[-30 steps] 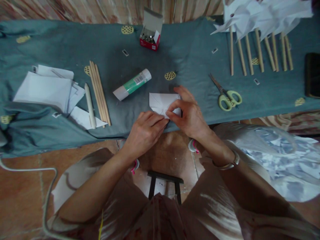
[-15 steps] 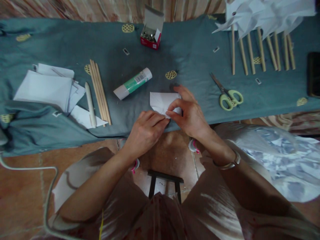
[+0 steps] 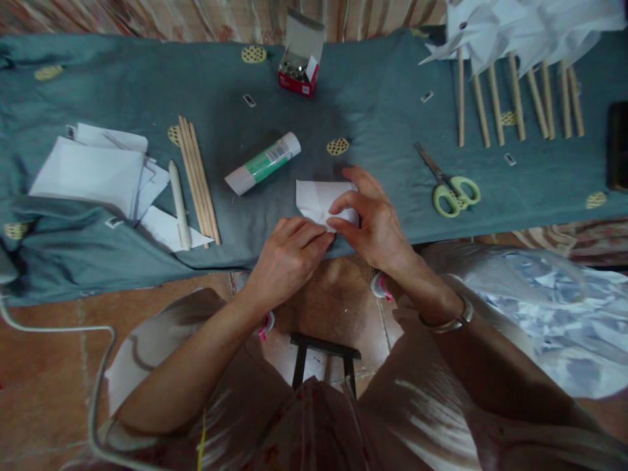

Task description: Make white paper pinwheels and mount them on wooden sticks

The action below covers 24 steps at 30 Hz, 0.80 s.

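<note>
Two hands meet at the white paper [image 3: 314, 193]. On the right hand [image 3: 377, 226], thumb and forefinger stand slightly further apart than a second ago, pinching nothing I can see; I judge the pressure there eased. The left hand [image 3: 289, 255] bunches its fingers at the lower edge, its hold hidden from me. The paper, creased, slanting at lower left, lies near the counter's [image 3: 387, 131] front, beside a white-and-green tube [image 3: 267, 163].
</note>
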Tool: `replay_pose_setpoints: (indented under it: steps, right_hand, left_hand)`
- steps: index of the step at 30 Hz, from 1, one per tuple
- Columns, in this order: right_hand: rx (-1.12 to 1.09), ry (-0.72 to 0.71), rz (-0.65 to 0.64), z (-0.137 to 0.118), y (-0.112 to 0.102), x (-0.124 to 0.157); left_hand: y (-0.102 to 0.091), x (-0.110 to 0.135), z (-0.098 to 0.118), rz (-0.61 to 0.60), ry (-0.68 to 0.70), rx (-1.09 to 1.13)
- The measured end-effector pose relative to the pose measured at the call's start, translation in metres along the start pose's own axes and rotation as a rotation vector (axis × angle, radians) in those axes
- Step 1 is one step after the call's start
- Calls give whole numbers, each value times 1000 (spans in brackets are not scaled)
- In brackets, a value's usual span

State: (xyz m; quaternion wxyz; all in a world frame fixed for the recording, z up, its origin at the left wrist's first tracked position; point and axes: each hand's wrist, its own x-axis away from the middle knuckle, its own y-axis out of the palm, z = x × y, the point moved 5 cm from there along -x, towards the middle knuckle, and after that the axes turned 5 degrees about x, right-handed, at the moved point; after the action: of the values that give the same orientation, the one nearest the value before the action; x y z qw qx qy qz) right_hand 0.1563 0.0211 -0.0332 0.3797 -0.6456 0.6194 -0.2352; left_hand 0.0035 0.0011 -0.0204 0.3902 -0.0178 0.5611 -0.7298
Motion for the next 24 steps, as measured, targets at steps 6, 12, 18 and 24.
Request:
replay_pose_setpoints:
  steps: [6, 12, 18, 24]
  right_hand:
    - [15, -40, -27, -3, 2, 2]
    - [118, -96, -28, -18, -3, 11]
    - [80, -80, -53, -25, 3, 17]
    - [126, -128, -14, -26, 11, 21]
  left_hand:
    - [0, 0, 0, 5, 7, 1]
    - [0, 0, 0, -7, 2, 14]
    - [1, 0, 0, -17, -17, -5]
    - [-3, -2, -1, 30, -6, -32]
